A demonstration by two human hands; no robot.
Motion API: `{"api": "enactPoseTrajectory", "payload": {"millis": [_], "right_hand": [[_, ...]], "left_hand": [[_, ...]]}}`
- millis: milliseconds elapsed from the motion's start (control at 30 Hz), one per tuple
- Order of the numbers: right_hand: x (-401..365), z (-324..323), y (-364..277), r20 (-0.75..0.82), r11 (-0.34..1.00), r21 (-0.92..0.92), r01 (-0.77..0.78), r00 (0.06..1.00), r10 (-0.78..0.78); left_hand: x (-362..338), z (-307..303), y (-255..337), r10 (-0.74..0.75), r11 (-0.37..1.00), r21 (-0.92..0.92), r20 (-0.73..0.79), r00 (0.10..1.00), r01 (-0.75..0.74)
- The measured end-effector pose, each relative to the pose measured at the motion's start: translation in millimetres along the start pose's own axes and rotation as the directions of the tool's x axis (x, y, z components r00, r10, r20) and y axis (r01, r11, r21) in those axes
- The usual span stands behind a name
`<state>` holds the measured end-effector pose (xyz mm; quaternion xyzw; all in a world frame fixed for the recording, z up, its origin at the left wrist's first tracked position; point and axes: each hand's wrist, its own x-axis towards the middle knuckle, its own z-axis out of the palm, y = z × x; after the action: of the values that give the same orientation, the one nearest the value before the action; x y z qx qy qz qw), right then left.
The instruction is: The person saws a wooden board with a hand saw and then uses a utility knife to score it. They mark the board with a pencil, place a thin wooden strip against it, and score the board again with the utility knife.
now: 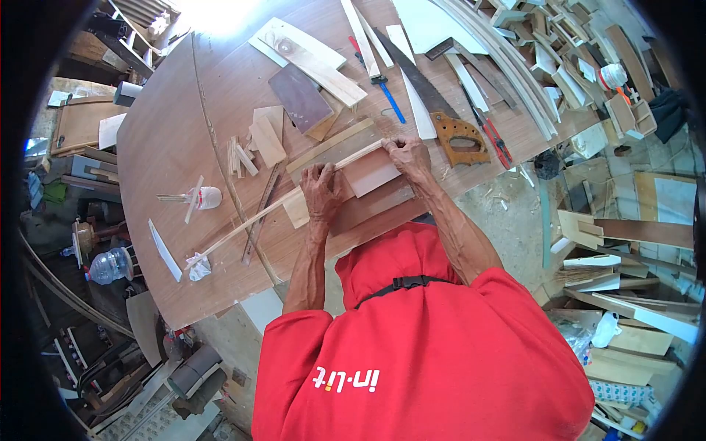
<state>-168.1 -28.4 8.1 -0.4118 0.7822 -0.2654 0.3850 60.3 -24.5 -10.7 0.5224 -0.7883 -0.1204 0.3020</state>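
Observation:
A long thin wooden strip (pixel 254 219) runs slantwise across the work in front of me. My left hand (pixel 322 192) is closed with its fingertips pressed on the strip near its middle. Near the upper right end of the strip, my right hand (pixel 409 157) is closed on it, thumb and fingers together. Below the strip lie a pale flat board (pixel 373 178) and a brown board (pixel 375 211) at the table edge. Just beyond it is a brownish panel with a light wooden edge (pixel 340 145). My palms hide parts of the strip.
A handsaw (pixel 457 143) lies right of my right hand, near a square (pixel 441 49) and red-handled pliers (pixel 498 142). Beyond are planks (pixel 316 66) and a dark sanding-like sheet (pixel 300 99). A white pot (pixel 209 198) stands left on the table (pixel 165 140).

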Motion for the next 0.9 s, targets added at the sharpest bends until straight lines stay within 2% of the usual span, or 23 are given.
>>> {"api": "enactPoseTrajectory", "payload": {"millis": [100,200,267,467,533,567,633,667,733,767,833,867,900], "right_hand": [[-1,3,0,-0.005,1.000,0.020,0.015,1.000,-0.015],[0,8,7,-0.040,0.997,0.073,0.036,0.999,-0.034],[1,8,10,-0.073,0.992,0.108,0.061,0.996,-0.053],[-4,-5,2,-0.053,0.996,-0.038,0.082,0.995,-0.084],[-5,-16,2,-0.177,0.976,-0.058,0.210,0.960,-0.217],[-5,-26,-2,-0.176,0.974,-0.059,0.217,0.959,-0.224],[-3,-48,-5,-0.263,0.974,-0.203,0.104,0.952,-0.156],[3,-53,2,-0.260,0.973,-0.202,0.109,0.952,-0.160],[20,-59,13,-0.359,0.934,-0.245,0.262,0.870,-0.338],[27,-60,14,-0.360,0.933,-0.247,0.264,0.868,-0.341],[38,-67,14,-0.329,0.872,-0.366,0.325,0.832,-0.447],[41,-75,15,-0.334,0.871,-0.372,0.322,0.829,-0.449],[42,-85,18,-0.350,0.902,-0.362,0.237,0.862,-0.367]], "left_hand": [[-1,-2,-2,0.014,1.000,0.008,0.005,1.000,-0.014],[-1,5,-12,0.104,0.995,0.002,-0.015,0.994,-0.104],[-3,5,-15,0.124,0.990,0.062,0.001,0.992,-0.124],[-1,2,-11,0.155,0.981,0.108,0.049,0.987,-0.159],[1,0,-10,0.156,0.981,0.110,0.052,0.986,-0.161],[1,1,-10,0.162,0.980,0.113,0.041,0.986,-0.165],[0,2,-9,0.161,0.979,0.121,0.028,0.986,-0.164],[0,2,-8,0.168,0.979,0.118,0.021,0.986,-0.169],[2,0,-8,0.174,0.978,0.115,0.010,0.985,-0.174],[2,-1,-7,0.176,0.977,0.119,0.017,0.984,-0.177],[2,1,-10,0.183,0.976,0.118,0.018,0.983,-0.184],[1,4,-14,0.187,0.976,0.116,0.010,0.982,-0.187],[-2,7,-17,0.188,0.976,0.114,0.004,0.982,-0.187]]}}
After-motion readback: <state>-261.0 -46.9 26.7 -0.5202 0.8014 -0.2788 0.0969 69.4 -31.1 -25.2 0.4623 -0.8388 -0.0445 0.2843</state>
